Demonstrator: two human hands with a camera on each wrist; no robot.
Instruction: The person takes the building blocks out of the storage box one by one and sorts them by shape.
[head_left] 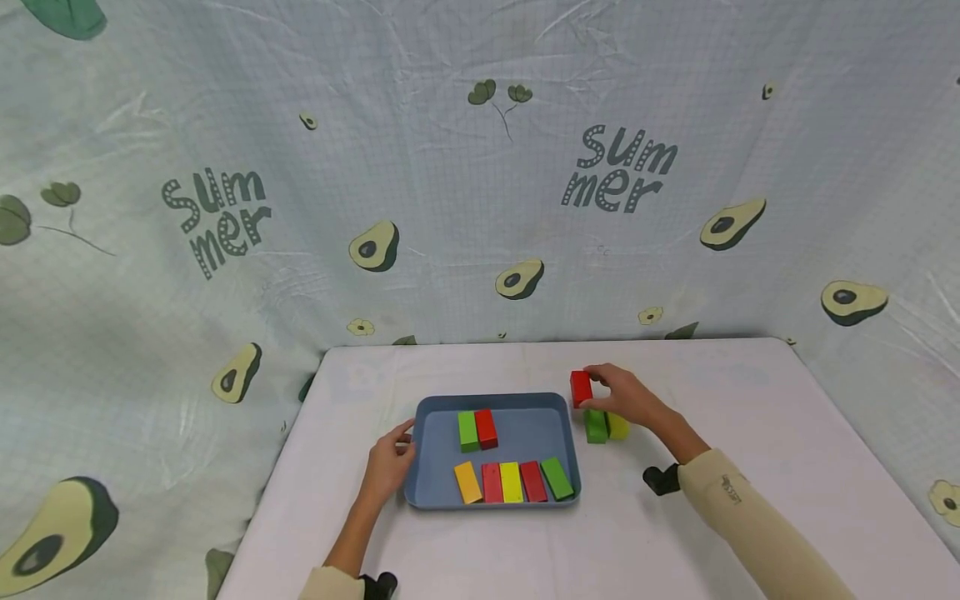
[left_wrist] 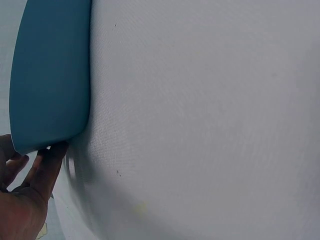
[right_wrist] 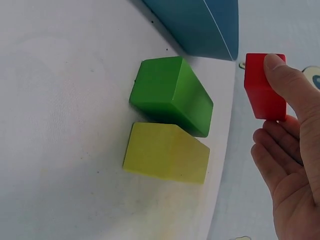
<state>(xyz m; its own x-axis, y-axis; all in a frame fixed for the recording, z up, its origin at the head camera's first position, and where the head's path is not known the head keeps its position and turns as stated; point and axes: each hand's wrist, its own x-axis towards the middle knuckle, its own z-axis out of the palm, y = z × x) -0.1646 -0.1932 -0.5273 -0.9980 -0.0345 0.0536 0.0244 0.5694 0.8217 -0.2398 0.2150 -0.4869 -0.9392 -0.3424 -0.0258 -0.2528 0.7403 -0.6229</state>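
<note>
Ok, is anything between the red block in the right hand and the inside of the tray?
Only the raised edge of the tray: the red block in the right hand looks just outside it. The green block and yellow block on the table sit below it in the head view, not in between.

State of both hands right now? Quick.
Left hand: touching the tray at its left edge; can't tell whether it grips.
Right hand: closed, holding a red block.
</note>
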